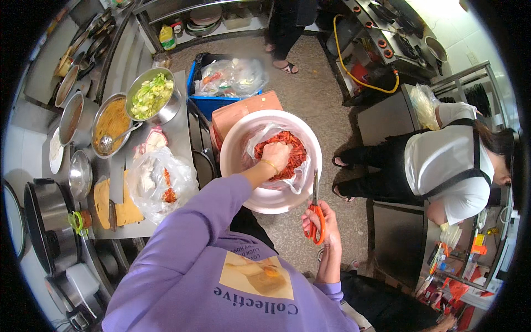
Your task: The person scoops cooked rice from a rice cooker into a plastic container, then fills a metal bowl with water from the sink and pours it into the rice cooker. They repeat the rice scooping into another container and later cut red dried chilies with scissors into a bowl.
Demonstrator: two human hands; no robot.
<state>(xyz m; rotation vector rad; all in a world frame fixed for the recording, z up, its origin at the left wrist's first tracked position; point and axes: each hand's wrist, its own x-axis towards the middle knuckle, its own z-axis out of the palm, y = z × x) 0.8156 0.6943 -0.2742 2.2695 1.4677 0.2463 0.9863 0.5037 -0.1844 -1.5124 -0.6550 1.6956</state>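
Observation:
My left hand [275, 156] reaches into a white plastic bag [301, 185] full of red dried chilies [287, 169]. Its fingers are bent down among the chilies, so what they grip is hidden. The bag lies inside a large white basin [235, 191], its mouth spread wide. At the basin's right rim, my right hand [323, 221] is closed around the orange handles of a pair of scissors [315, 207]. The blades point away from me, along the outside of the rim, and look closed.
Left, a steel counter bears a bowl of chopped greens [150, 95], a pan with a skimmer [107, 145], a cleaver [116, 188] and a plastic bag with red bits [149, 191]. A blue bin [213, 104] stands beyond. Right, a person [448, 157] bends over a worktop; another stands at the back.

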